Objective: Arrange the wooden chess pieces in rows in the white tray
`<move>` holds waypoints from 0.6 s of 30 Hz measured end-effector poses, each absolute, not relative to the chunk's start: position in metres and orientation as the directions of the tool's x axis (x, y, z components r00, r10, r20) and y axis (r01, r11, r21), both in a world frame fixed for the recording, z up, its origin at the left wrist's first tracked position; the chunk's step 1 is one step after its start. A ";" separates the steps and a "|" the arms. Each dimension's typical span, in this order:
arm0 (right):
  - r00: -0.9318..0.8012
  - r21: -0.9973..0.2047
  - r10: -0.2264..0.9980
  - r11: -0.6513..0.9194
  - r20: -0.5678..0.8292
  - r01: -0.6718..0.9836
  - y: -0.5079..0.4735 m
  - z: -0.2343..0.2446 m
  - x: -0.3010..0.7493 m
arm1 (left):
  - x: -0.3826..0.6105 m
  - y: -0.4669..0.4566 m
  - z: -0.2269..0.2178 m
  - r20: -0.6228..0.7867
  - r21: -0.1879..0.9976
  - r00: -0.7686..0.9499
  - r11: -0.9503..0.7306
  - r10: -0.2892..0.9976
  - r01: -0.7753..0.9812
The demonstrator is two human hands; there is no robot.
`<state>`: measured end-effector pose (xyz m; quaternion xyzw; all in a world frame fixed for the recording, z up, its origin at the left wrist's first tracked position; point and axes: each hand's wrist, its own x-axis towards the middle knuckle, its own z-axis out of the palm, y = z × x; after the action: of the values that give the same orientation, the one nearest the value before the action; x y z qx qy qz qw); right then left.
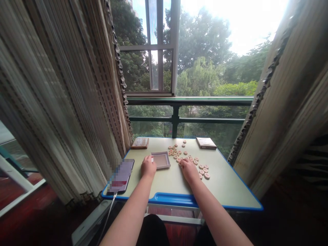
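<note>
My left hand is closed on the left wall of a shallow open box, which lies flat on the table and looks bare inside. My right hand reaches in among round wooden Chinese chess pieces, its fingers pinched at the near edge of the scatter. A pale disc shows at those fingertips, partly covered by them. Loose pieces run from behind the box toward the right, with a small cluster right of my right hand. Their markings are too small to read.
The table is pale with a blue rim and a blue front groove. A phone with a white cable lies at left. Flat boxes sit at the back left and back right. Curtains flank a railing behind.
</note>
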<state>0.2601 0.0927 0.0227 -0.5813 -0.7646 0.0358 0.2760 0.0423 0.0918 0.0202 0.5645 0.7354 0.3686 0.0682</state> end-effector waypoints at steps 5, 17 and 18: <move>-0.142 -0.420 0.908 0.315 0.393 0.851 0.096 0.020 0.264 | 0.042 0.095 0.018 0.275 0.658 -0.337 0.080 0.900 0.749; -0.111 -0.488 0.903 0.324 0.414 0.810 0.104 0.019 0.267 | 0.048 0.088 0.026 0.193 0.709 -0.170 -0.018 0.966 0.705; -0.119 -0.486 0.901 0.332 0.418 0.809 0.104 0.019 0.267 | 0.049 0.088 0.025 0.189 0.714 -0.146 -0.034 0.971 0.700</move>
<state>0.2666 0.1035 0.0191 -0.5740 -0.7447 0.0690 0.3336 0.0487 0.0879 0.0254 0.6251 0.6682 0.3553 0.1909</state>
